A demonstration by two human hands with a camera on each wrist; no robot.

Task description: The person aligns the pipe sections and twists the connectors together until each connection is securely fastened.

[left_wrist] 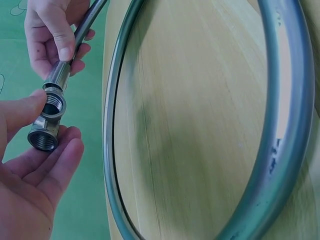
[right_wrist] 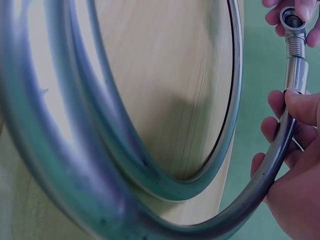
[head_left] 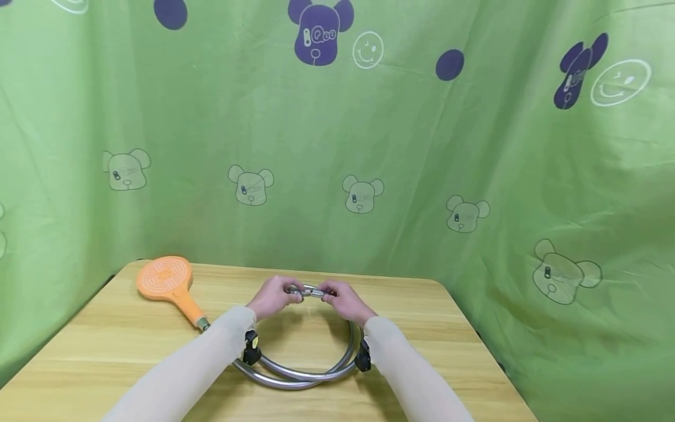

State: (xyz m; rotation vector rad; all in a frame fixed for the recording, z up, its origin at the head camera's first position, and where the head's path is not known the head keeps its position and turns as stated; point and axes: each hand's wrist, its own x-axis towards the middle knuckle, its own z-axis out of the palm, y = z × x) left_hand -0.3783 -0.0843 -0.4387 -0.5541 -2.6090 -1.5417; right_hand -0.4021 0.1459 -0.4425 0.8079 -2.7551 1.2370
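Note:
My left hand (head_left: 272, 295) pinches a metal tee fitting (left_wrist: 49, 121) between thumb and fingers. Two of its threaded openings face the left wrist camera. My right hand (head_left: 345, 299) grips the end of a silver shower hose (right_wrist: 260, 185), thumb on its metal end nut (right_wrist: 297, 72). That nut lines up with the fitting's male thread (right_wrist: 296, 48), part of which shows. How far the two are engaged I cannot tell. The hose loops down below both hands onto the table. An orange shower head (head_left: 164, 278) lies to the left, its handle end at the hose's other end.
Light wooden table (head_left: 422, 328) stands under the hands. A green curtain (head_left: 316, 129) with bear prints hangs behind it and along the sides. A black wrist camera (head_left: 251, 348) is strapped to the left wrist, and another (head_left: 362, 356) to the right.

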